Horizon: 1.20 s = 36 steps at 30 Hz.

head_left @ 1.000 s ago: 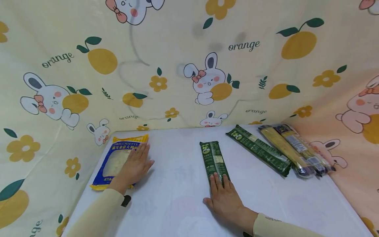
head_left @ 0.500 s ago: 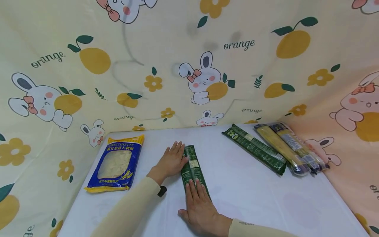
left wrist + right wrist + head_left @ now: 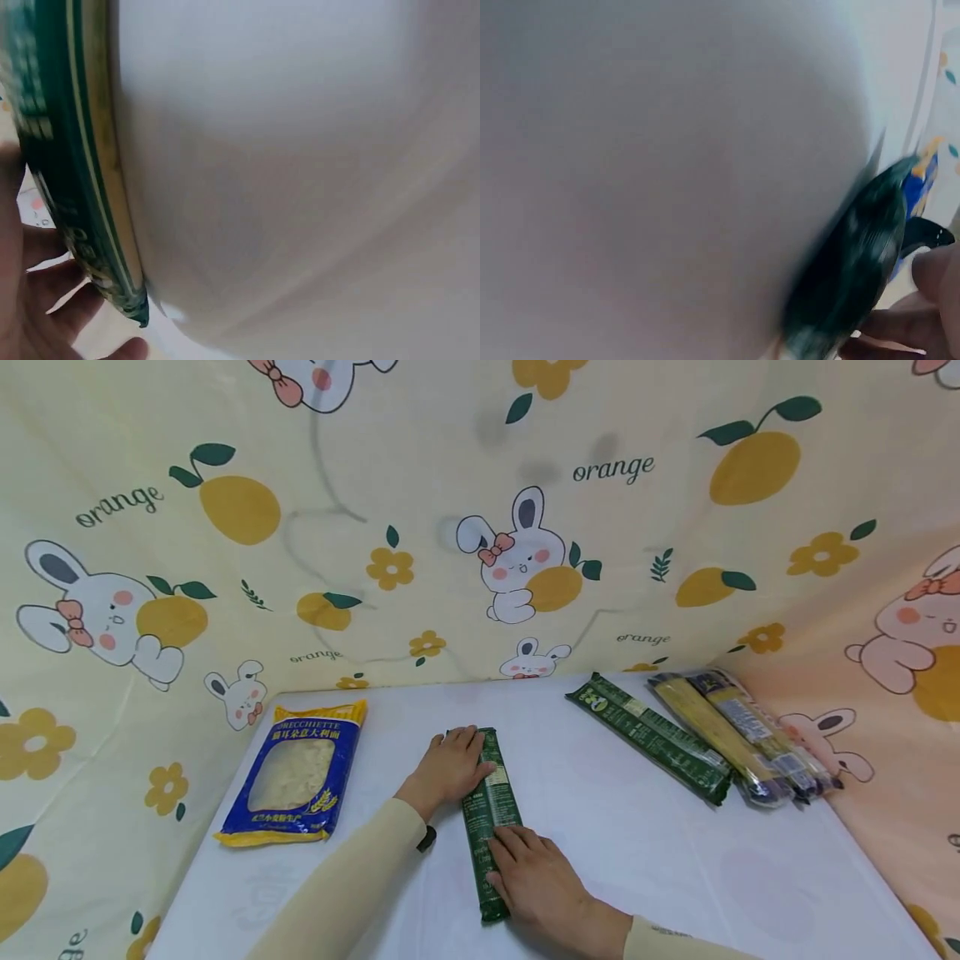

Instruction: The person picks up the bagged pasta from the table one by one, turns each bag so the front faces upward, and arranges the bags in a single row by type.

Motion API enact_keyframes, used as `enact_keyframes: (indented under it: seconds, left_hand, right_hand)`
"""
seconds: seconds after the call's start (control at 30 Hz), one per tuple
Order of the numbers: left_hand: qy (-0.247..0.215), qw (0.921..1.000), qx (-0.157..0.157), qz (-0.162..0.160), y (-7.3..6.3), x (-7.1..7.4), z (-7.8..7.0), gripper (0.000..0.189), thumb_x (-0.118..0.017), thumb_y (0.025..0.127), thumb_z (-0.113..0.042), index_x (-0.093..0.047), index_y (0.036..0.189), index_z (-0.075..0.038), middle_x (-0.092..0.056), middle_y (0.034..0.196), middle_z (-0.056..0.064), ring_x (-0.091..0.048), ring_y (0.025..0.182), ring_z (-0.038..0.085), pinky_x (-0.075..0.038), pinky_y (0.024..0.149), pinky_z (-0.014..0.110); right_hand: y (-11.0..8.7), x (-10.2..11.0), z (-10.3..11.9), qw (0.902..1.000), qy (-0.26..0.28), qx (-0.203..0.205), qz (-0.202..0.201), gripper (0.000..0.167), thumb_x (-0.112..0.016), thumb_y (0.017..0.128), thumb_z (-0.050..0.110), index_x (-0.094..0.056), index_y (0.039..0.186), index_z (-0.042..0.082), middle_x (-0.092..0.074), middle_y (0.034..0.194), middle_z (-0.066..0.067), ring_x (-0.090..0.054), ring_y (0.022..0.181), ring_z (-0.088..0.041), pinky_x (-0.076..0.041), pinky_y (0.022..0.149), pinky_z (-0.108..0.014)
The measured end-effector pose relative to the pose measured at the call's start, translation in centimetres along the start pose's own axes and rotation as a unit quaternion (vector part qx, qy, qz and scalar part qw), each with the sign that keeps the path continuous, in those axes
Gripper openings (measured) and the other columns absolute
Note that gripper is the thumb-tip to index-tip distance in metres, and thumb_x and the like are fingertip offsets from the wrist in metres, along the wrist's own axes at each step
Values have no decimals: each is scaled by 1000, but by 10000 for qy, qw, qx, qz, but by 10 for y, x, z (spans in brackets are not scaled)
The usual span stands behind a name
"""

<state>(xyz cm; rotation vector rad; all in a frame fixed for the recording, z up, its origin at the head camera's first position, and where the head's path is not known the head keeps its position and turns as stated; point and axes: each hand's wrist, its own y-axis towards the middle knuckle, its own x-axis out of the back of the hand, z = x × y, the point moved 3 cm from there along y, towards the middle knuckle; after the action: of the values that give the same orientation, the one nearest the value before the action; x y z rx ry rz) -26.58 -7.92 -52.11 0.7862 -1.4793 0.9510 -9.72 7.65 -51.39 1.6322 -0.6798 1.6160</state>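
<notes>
A long, narrow green pasta packet (image 3: 491,814) lies almost straight away from me on the white table. At its far end, my left hand (image 3: 446,772) holds it, fingers over the end and thumb across the printed face. My right hand (image 3: 543,877) grips the near part from the right, with bent fingers and the thumb on the packet. In the left wrist view, fingers (image 3: 45,300) curl at the edge of the green packet (image 3: 67,150). The right wrist view shows the packet (image 3: 847,277) blurred, with fingers (image 3: 900,326) against its side.
To the left lies a blue and yellow orecchiette bag (image 3: 292,777) with a clear window. At the back right, another green packet (image 3: 652,739) lies slanted beside two clear packs of long pasta (image 3: 720,739). A printed cloth (image 3: 450,635) hangs behind the table (image 3: 637,877).
My left hand has moved from the orecchiette bag over to the green packet's far end. The packet has slid left, and my right hand has gone from lying flat on it to gripping its side.
</notes>
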Motion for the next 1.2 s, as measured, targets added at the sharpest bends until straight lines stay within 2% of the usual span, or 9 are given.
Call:
enact_keyframes:
  seconds: [0.1, 0.17, 0.33, 0.6, 0.73, 0.87, 1.0, 1.2]
  left_hand:
    - [208, 9994, 18, -275, 15, 3, 1, 61, -37, 113, -52, -45, 159, -13, -49, 159, 9, -46, 146, 30, -43, 114, 55]
    - [339, 9985, 24, -429, 24, 5, 1, 54, -39, 114, -47, -53, 153, -14, -56, 150, 8, -50, 139, 30, -45, 110, 54]
    - [550, 9958, 10, -731, 39, 5, 2, 41, -43, 114, -41, -69, 130, -12, -65, 127, 8, -56, 122, 29, -49, 101, 52]
    - [587, 9934, -60, -982, 48, 5, -5, 32, -45, 114, -33, -63, 118, -6, -61, 112, 10, -54, 109, 29, -48, 94, 51]
    - [800, 9873, -149, -1365, 50, 9, -8, 29, -47, 114, -31, -61, 112, -5, -59, 107, 11, -53, 102, 30, -46, 93, 52]
    - [870, 9762, -247, -1971, 50, 13, -6, 26, -51, 113, -28, -60, 108, -4, -58, 102, 12, -55, 100, 32, -46, 96, 54]
    - [844, 9582, -384, -2706, 47, 22, -3, 24, -54, 111, -25, -57, 102, -4, -55, 97, 12, -53, 97, 33, -44, 96, 54]
    - [696, 9276, -527, -3631, 41, 41, 4, 23, -51, 112, -20, -54, 96, -3, -54, 94, 14, -52, 93, 35, -44, 93, 54]
  right_hand:
    - [-8, 2, -11, 9988, 40, -84, -488, 31, -70, 102, 33, -70, 123, 9, -68, 121, -3, -63, 108, -21, -55, 81, -38]
    - [-13, 1, -16, 9979, 41, -189, -621, 27, -73, 99, 33, -69, 114, 11, -66, 111, -1, -61, 100, -18, -52, 75, -36]
    - [-20, -1, -16, 9959, -184, -239, -857, 30, -74, 97, 42, -65, 101, 14, -63, 96, 2, -56, 88, -16, -45, 69, -33]
    - [-21, -3, -17, 9943, -497, -306, -891, 36, -73, 96, 49, -61, 93, 16, -57, 86, 2, -51, 81, -16, -39, 67, -32]
    - [-23, -4, -18, 9914, -624, -337, -1097, 38, -75, 94, 51, -61, 94, 16, -56, 85, 2, -51, 80, -16, -38, 68, -33]
    - [-22, -3, -18, 9836, -834, -329, -1566, 45, -78, 88, 56, -60, 93, 15, -56, 83, 1, -51, 80, -18, -37, 68, -34]
    - [-21, -2, -21, 9755, -1024, -452, -1892, 55, -80, 81, 63, -55, 87, 14, -49, 78, 0, -47, 76, -19, -34, 66, -34]
    - [-24, 0, -28, 9769, -906, -780, -1772, 59, -80, 81, 64, -47, 76, 16, -39, 72, 2, -40, 71, -19, -32, 65, -34]
